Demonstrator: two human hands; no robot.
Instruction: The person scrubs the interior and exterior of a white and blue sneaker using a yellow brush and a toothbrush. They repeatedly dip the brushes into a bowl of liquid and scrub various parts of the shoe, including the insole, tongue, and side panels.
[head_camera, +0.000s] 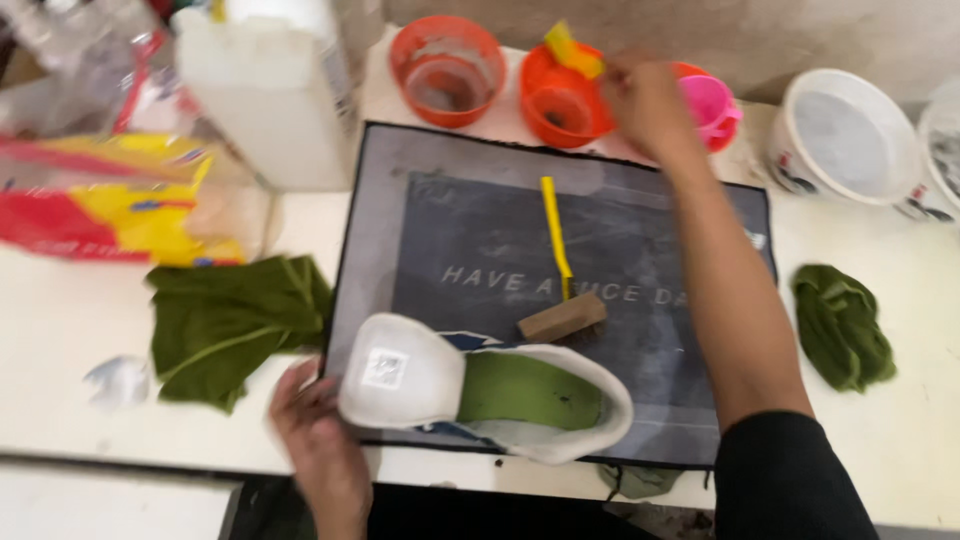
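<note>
Grey mat: a dark grey mat (640, 230) with pale lettering lies in the middle of the white surface (60, 330); its near edge runs close to the surface's near edge.
Shoe: a white shoe (480, 395) with a green insole sits on the near part of the mat, its toe end to the left, its near side right at the mat's near edge.
Left hand: the left hand (318, 440) rests against the shoe's toe end, fingers curled at it; whether they clamp it or only steady it I cannot tell.
Right hand: the right hand (650, 105) is stretched to the far side, over the orange bowl (562, 100) and beside the pink cup (708, 105); it is blurred, its fingers seem bunched near a yellow piece (572, 48), but a grip cannot be told.
Brush: a yellow-handled brush (560, 270) with a wooden head lies on the mat just beyond the shoe.
Risk, near edge: the shoe sits so close to the edge that a push from the left hand could likely tip it off.
Risk, far row: the bowls and cup stand close together; a sleeve or wrist could probably knock one over, as could the forearm swinging back across the brush.
Open room: bare surface lies right of the mat, around the green cloth (845, 325); the left is crowded by another green cloth (235, 320), a packet (110, 200) and a white jug (270, 90).
Far right: two white tubs (850, 135) close that corner.
</note>
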